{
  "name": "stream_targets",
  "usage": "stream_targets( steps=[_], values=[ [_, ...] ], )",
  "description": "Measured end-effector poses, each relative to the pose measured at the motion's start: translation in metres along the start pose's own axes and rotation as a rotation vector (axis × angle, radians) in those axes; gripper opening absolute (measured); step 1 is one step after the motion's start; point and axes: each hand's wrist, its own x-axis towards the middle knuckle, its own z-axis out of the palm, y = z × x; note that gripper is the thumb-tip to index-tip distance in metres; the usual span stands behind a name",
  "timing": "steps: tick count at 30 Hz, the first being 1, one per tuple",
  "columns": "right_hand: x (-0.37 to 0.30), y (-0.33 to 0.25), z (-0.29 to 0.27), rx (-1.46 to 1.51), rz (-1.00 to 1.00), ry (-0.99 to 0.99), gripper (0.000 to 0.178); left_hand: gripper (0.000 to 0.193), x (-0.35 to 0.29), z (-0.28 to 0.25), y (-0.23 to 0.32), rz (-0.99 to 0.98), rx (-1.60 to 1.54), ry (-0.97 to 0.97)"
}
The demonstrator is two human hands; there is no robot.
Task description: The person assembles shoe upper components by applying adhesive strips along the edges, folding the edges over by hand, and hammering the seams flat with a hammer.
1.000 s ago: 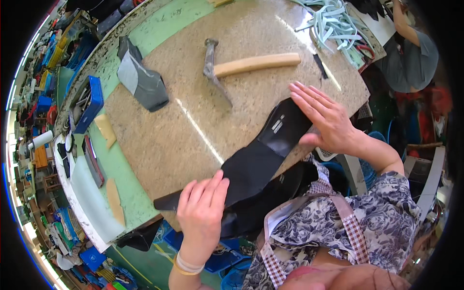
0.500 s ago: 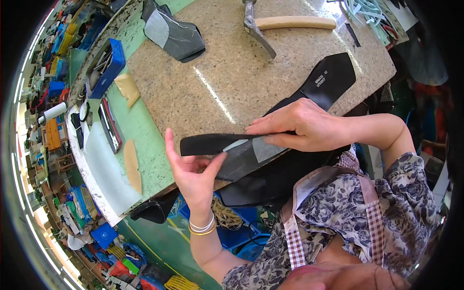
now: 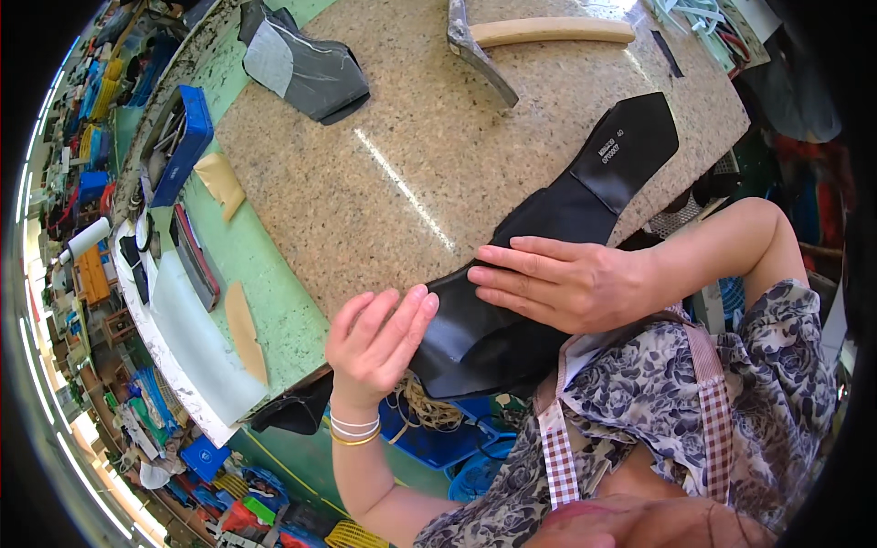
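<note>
A black leather piece [image 3: 457, 338], which looks like part of a boot or shoe upper, lies along the near edge of the table with its smooth face up. On its middle rests my right hand [image 3: 566, 281], palm down, fingers stretched and side by side. My left hand [image 3: 373, 342] is at the piece's left end, fingers extended with the tips by its edge; the thumb is hidden. Farther right, the angular black end [image 3: 626, 146] of leather carries small pale print. I cannot tell whether it is one piece with the part under my right hand.
A hammer [image 3: 548, 33] with a wooden handle lies at the far side of the speckled tabletop [image 3: 311, 183]. Left of it is a grey lined upper piece [image 3: 311, 73]. A blue tool box [image 3: 187, 142] and tan scraps [image 3: 245, 333] sit on the green left border [image 3: 274, 310].
The folded-up leather flap with the grey lining has been laid down, smooth black face up. My right hand has flattened onto it; my left fingers have straightened and come together.
</note>
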Motion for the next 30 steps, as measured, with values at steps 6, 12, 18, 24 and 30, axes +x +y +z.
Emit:
stream_targets(
  steps=[6,12,18,24,30],
  values=[
    [-0.005,-0.004,0.005,-0.106,0.022,-0.026,0.060,0.027,-0.009,-0.030,0.022,-0.127,0.077,-0.143],
    [-0.023,0.012,0.006,0.070,-0.018,0.113,0.051,0.070,-0.005,0.020,0.081,-0.384,-0.081,-0.237],
    [-0.048,0.020,0.004,0.084,0.061,0.297,0.039,0.059,0.043,0.030,0.089,-0.227,-0.156,0.078],
    [-0.055,0.020,-0.005,0.107,0.087,0.308,0.030,0.031,0.063,0.024,0.092,-0.139,-0.114,0.052],
    [-0.066,0.030,-0.010,0.290,0.078,0.141,0.038,0.037,0.066,0.010,0.081,-0.088,-0.208,-0.145]
  ],
)
